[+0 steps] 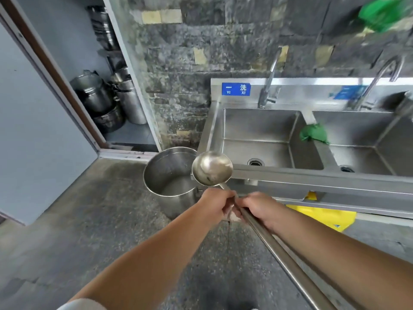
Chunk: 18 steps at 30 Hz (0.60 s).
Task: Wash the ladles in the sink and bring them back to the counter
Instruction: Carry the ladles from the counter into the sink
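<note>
Ladle bowl hung over the steel pot beside the sink; left hand and right hand both gripped its long handle.

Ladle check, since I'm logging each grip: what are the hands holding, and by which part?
Both hands hold one ladle by its long handle: the left hand just below the bowl, the right hand right behind it.

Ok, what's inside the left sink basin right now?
The left sink basin shows only bare steel and a drain; no ladles in it. The ladle, gripped by both hands, and the front rim hide its near corner.
</note>
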Each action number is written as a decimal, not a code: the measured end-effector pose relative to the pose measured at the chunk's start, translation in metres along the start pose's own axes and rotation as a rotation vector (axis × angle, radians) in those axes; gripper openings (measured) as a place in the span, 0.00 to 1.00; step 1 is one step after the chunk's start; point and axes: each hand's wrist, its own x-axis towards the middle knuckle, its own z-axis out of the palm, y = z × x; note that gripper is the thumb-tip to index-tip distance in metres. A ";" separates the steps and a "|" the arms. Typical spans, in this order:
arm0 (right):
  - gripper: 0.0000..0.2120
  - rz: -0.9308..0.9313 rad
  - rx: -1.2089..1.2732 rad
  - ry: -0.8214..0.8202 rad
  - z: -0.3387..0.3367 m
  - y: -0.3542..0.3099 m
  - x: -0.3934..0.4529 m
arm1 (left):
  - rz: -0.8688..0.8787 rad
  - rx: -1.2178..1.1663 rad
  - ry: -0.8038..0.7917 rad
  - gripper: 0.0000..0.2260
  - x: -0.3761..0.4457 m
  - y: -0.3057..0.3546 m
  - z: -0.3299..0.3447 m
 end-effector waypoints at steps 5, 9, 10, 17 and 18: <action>0.17 0.041 0.055 -0.002 -0.066 -0.019 0.026 | -0.014 0.001 -0.006 0.07 0.039 0.034 0.065; 0.12 0.086 0.186 -0.001 -0.100 -0.027 0.044 | -0.083 -0.065 0.012 0.06 0.069 0.049 0.098; 0.11 0.106 0.239 0.001 -0.106 -0.029 0.051 | -0.094 -0.073 0.003 0.06 0.077 0.052 0.105; 0.05 0.212 0.459 0.067 -0.139 -0.044 0.108 | -0.114 -0.076 -0.067 0.10 0.135 0.068 0.141; 0.05 0.222 0.480 0.078 -0.141 -0.046 0.117 | -0.111 -0.063 -0.079 0.09 0.144 0.069 0.144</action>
